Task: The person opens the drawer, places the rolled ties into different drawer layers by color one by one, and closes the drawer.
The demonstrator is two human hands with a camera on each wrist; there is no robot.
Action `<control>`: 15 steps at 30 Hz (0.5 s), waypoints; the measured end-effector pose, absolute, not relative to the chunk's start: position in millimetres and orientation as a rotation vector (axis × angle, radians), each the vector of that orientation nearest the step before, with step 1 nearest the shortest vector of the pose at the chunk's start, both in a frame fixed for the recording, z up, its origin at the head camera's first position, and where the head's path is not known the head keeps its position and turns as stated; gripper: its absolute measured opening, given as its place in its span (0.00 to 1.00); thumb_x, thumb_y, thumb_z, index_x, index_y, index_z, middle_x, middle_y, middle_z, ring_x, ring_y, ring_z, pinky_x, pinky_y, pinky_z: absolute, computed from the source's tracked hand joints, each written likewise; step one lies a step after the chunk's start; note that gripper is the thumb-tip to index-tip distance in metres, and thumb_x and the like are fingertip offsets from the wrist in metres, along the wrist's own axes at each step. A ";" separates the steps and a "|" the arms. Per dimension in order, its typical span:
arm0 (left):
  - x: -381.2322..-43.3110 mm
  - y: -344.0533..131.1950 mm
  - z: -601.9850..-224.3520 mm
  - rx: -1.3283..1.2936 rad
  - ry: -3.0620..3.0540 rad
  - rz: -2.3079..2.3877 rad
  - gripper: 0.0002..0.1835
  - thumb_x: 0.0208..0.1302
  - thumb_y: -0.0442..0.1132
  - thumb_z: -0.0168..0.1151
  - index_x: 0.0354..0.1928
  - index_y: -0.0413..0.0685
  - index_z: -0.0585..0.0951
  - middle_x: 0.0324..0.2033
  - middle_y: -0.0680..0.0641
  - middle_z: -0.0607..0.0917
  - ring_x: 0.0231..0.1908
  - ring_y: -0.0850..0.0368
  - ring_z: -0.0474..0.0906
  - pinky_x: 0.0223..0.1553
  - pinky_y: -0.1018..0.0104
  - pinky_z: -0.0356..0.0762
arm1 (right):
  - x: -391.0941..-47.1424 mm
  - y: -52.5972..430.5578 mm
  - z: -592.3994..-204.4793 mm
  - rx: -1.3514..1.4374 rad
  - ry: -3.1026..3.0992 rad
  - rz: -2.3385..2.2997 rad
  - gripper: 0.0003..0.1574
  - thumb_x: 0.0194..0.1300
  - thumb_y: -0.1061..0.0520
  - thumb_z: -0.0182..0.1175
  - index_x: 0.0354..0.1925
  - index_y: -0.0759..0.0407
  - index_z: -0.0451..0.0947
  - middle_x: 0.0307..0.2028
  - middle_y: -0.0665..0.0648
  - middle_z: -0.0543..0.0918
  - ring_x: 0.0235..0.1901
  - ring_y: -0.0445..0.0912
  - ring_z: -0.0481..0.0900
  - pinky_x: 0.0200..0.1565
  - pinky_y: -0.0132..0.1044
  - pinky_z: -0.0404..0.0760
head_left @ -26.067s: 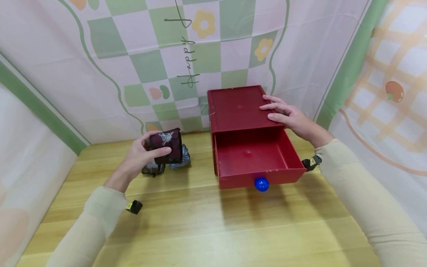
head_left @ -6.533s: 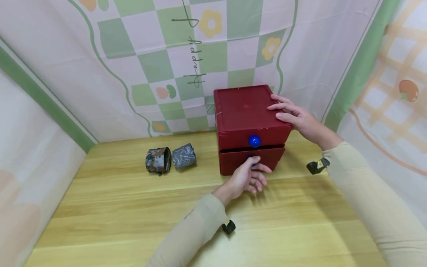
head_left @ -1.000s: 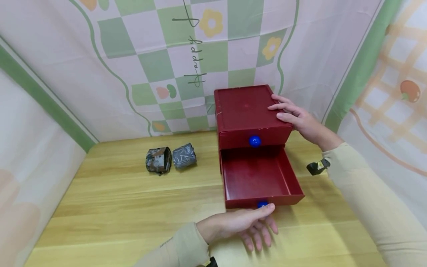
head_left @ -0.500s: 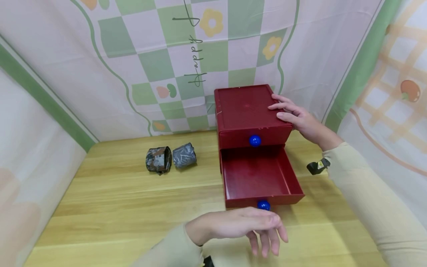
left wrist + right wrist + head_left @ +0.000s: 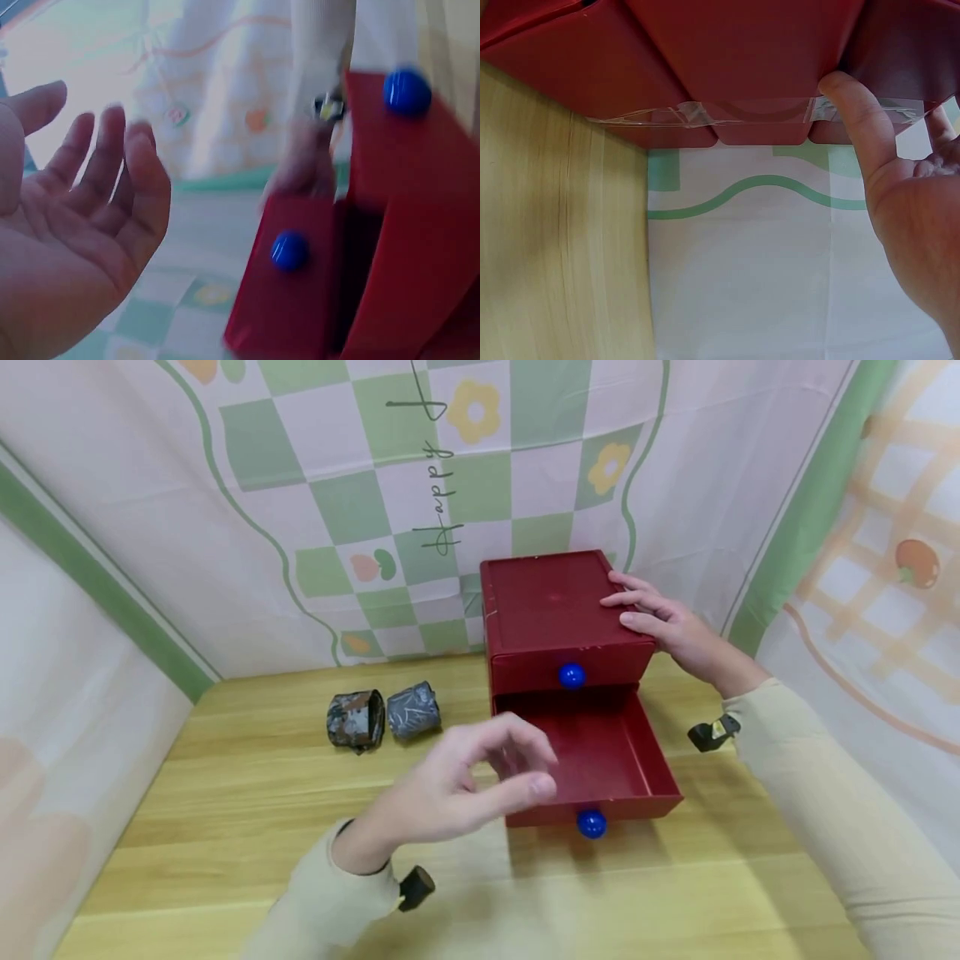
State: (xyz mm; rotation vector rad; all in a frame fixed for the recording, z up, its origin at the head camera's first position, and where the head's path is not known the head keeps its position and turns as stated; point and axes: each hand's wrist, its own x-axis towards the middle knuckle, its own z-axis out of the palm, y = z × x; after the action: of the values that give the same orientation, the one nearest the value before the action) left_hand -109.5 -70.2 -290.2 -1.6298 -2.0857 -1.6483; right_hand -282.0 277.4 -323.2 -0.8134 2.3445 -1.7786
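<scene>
A dark red two-drawer cabinet (image 5: 555,602) stands on the table. Its lower drawer (image 5: 600,752) is pulled out and looks bare inside where it shows; the upper drawer (image 5: 525,670) is closed. My left hand (image 5: 468,781), fingers loosely bent and holding nothing, hovers over the front left corner of the lower drawer, up and left of its blue knob (image 5: 592,824). The left wrist view shows the palm with fingers apart. My right hand (image 5: 671,627) rests on the cabinet's top right edge, thumb (image 5: 862,120) against its side.
Left of the cabinet lie a camouflage-patterned rolled bundle (image 5: 352,720) and a grey patterned one (image 5: 415,710), side by side on the wooden table (image 5: 247,793). A printed curtain (image 5: 405,527) hangs behind and at both sides.
Earlier the upper drawer was open and my left hand held a dark maroon bundle. Since then it closed, and the lower was pulled out. My left hand left the knob, moving up and left.
</scene>
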 end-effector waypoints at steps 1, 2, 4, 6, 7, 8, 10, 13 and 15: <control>-112.8 -74.0 -288.0 -1.572 -2.062 -1.555 0.10 0.67 0.32 0.66 0.49 0.43 0.80 0.42 0.49 0.85 0.43 0.60 0.80 0.43 0.64 0.82 | -281.9 277.4 -323.2 -0.811 2.343 -1.780 0.23 0.80 0.56 0.51 0.67 0.61 0.74 0.79 0.48 0.50 0.74 0.44 0.49 0.50 0.28 0.80; -116.6 -77.7 -286.2 -1.515 -2.031 -1.447 0.10 0.68 0.34 0.66 0.49 0.42 0.81 0.46 0.47 0.85 0.47 0.58 0.81 0.48 0.62 0.81 | -282.0 277.6 -323.3 -0.808 2.341 -1.784 0.22 0.80 0.56 0.51 0.67 0.61 0.74 0.79 0.47 0.50 0.74 0.44 0.49 0.50 0.28 0.80; -125.2 -85.4 -283.7 -1.395 -1.965 -1.225 0.13 0.70 0.41 0.66 0.51 0.41 0.81 0.54 0.43 0.82 0.56 0.51 0.78 0.58 0.57 0.76 | -281.9 277.9 -323.3 -0.810 2.342 -1.780 0.23 0.80 0.56 0.50 0.67 0.61 0.74 0.79 0.48 0.50 0.74 0.44 0.49 0.50 0.28 0.80; -134.9 -94.0 -282.7 -1.268 -1.910 -1.011 0.18 0.73 0.47 0.62 0.54 0.39 0.81 0.61 0.38 0.78 0.65 0.43 0.72 0.67 0.49 0.67 | -282.0 278.1 -323.4 -0.811 2.345 -1.780 0.23 0.80 0.56 0.50 0.67 0.61 0.74 0.79 0.48 0.50 0.74 0.44 0.49 0.50 0.28 0.80; -140.1 -98.9 -282.9 -1.208 -1.882 -0.923 0.21 0.74 0.50 0.60 0.54 0.39 0.82 0.63 0.35 0.76 0.67 0.40 0.69 0.68 0.47 0.64 | -282.1 278.1 -323.3 -0.815 2.347 -1.776 0.23 0.80 0.56 0.50 0.67 0.61 0.74 0.79 0.48 0.50 0.74 0.44 0.48 0.50 0.28 0.80; -145.4 -104.0 -283.4 -1.159 -1.853 -0.852 0.23 0.75 0.51 0.58 0.55 0.38 0.81 0.64 0.33 0.75 0.68 0.37 0.67 0.69 0.44 0.62 | -282.1 278.0 -323.3 -0.816 2.348 -1.774 0.23 0.80 0.56 0.50 0.67 0.61 0.74 0.79 0.48 0.50 0.74 0.44 0.49 0.50 0.28 0.80; -155.7 -115.4 -285.2 -1.064 -1.821 -0.753 0.25 0.75 0.52 0.56 0.58 0.37 0.80 0.66 0.31 0.72 0.70 0.34 0.63 0.70 0.39 0.58 | -282.2 277.9 -323.3 -0.816 2.347 -1.773 0.23 0.80 0.56 0.50 0.67 0.61 0.74 0.79 0.48 0.50 0.74 0.44 0.49 0.50 0.28 0.80; -171.2 -134.0 -291.0 -0.941 -1.819 -0.690 0.26 0.75 0.51 0.56 0.62 0.37 0.78 0.69 0.31 0.68 0.72 0.33 0.59 0.70 0.36 0.55 | -281.6 277.2 -322.8 -0.812 2.345 -1.777 0.23 0.80 0.56 0.50 0.67 0.60 0.74 0.79 0.48 0.50 0.74 0.44 0.48 0.50 0.28 0.80; -181.7 -147.6 -296.2 -0.864 -1.859 -0.672 0.26 0.75 0.51 0.55 0.65 0.38 0.75 0.70 0.31 0.66 0.72 0.32 0.57 0.71 0.35 0.53 | -281.3 276.9 -322.7 -0.808 2.341 -1.782 0.22 0.80 0.57 0.50 0.67 0.60 0.74 0.79 0.47 0.50 0.74 0.45 0.48 0.50 0.28 0.80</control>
State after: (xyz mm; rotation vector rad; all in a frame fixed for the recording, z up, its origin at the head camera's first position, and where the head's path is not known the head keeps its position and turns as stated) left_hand -181.7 -147.6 -296.2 -0.8638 -1.8592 -0.6720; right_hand -281.3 276.9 -322.7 -0.8076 2.3414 -1.7820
